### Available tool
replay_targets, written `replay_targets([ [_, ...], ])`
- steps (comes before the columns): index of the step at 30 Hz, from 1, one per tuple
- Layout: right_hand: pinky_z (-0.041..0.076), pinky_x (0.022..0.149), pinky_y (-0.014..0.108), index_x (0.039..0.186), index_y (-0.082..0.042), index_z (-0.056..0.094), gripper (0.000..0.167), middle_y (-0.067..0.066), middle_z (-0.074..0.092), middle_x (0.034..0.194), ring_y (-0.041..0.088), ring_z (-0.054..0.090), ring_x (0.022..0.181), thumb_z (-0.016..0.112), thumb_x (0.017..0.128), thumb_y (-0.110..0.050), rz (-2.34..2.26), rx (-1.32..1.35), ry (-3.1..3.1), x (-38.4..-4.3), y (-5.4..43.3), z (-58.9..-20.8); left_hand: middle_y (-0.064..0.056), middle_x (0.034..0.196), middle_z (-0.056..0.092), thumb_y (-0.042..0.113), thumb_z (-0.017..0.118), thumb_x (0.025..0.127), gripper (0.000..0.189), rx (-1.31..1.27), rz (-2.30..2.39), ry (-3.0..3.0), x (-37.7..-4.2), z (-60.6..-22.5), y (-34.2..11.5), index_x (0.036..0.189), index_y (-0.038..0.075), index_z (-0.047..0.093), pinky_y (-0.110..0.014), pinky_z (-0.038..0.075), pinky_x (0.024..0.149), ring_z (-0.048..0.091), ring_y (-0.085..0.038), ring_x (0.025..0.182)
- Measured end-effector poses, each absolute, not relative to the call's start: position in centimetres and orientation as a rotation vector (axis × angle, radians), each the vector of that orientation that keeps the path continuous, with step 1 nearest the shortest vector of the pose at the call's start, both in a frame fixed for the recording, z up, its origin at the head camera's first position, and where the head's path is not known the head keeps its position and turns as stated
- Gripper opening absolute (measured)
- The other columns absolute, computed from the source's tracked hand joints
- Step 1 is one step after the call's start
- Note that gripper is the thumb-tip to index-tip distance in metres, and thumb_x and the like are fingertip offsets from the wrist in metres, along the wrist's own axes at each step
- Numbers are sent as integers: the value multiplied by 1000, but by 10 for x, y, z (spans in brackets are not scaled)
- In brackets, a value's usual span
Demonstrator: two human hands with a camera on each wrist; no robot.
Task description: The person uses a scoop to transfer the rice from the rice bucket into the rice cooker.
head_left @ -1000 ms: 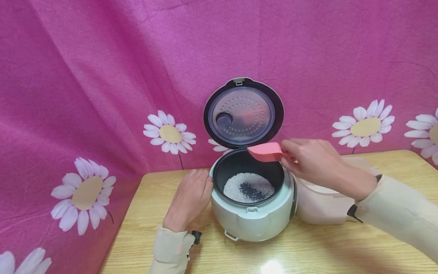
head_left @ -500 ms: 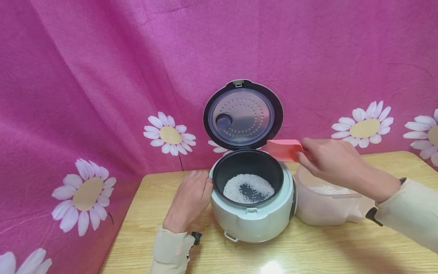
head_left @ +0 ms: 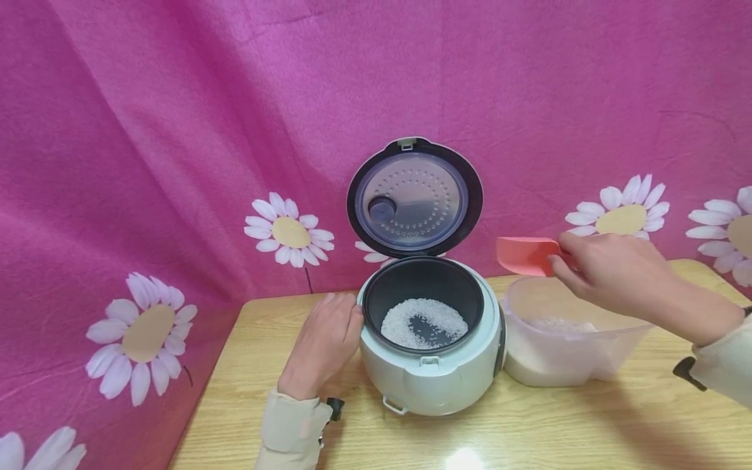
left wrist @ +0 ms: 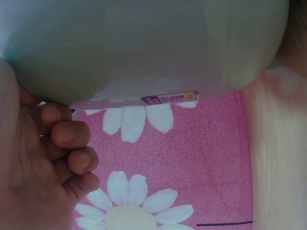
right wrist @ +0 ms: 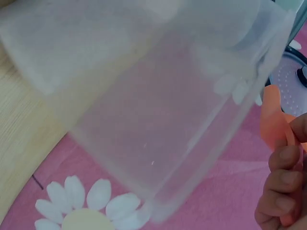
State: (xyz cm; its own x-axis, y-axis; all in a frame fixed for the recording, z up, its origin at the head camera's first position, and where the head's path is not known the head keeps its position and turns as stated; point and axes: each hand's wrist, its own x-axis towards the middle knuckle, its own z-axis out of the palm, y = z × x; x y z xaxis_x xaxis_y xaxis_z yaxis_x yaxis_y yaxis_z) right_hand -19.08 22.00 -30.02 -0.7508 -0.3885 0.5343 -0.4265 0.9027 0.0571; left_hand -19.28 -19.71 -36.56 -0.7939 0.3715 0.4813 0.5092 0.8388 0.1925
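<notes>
A pale green rice cooker (head_left: 431,388) stands on the table with its lid (head_left: 449,196) raised. White rice (head_left: 399,324) lies in its dark inner pot (head_left: 388,284), with a bare patch of the bottom showing. On the cooker's left rim my left hand (head_left: 323,339) holds on; in the left wrist view its fingers (left wrist: 71,135) are curled beside the cooker wall (left wrist: 153,52). My right hand (head_left: 623,274) grips the handle of a pinkish-orange scoop (head_left: 525,256) over a clear plastic container (head_left: 564,359). That container holds rice (head_left: 561,324).
The container stands close against the cooker's right side. A wooden table (head_left: 247,405) bears both. Directly behind hangs a magenta cloth (head_left: 176,130) printed with white daisies.
My right hand has moved right with the scoop, from over the back of the pot to above the container. The left hand has stayed at the cooker's rim.
</notes>
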Motion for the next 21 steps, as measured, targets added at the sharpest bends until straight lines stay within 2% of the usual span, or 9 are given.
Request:
replay_targets([
  [6,23,44,31,71,-21,45,27,-8,35,55,12,32,50,66,89,-24,70,477,-2612,-184,236,-294,1,76,56,18,51,102,16,-655,-438,-2583,-193,-366,-197,89,13,60,-32,48,78,49,-14,78],
  [11,24,45,30,69,-23,46,28,-11,39,54,8,33,49,63,90,-23,15,483,-2653,-180,251,-294,1,74,54,17,51,102,17,-657,-441,-2574,-193,-367,-197,87,13,58,-31,47,76,48,-14,76],
  [16,23,47,26,66,-25,44,32,-13,39,54,4,30,48,68,87,-23,-45,515,-2677,-177,262,-296,0,74,53,16,51,102,18,-666,-439,-2566,-193,-366,-197,86,13,58,-32,47,76,49,-15,76],
  [21,22,47,27,65,-24,41,35,-10,34,53,7,30,47,70,84,-23,-82,520,-2708,-176,267,-299,1,76,55,18,52,102,17,-645,-447,-2590,-192,-366,-197,87,13,59,-31,48,76,49,-13,77],
])
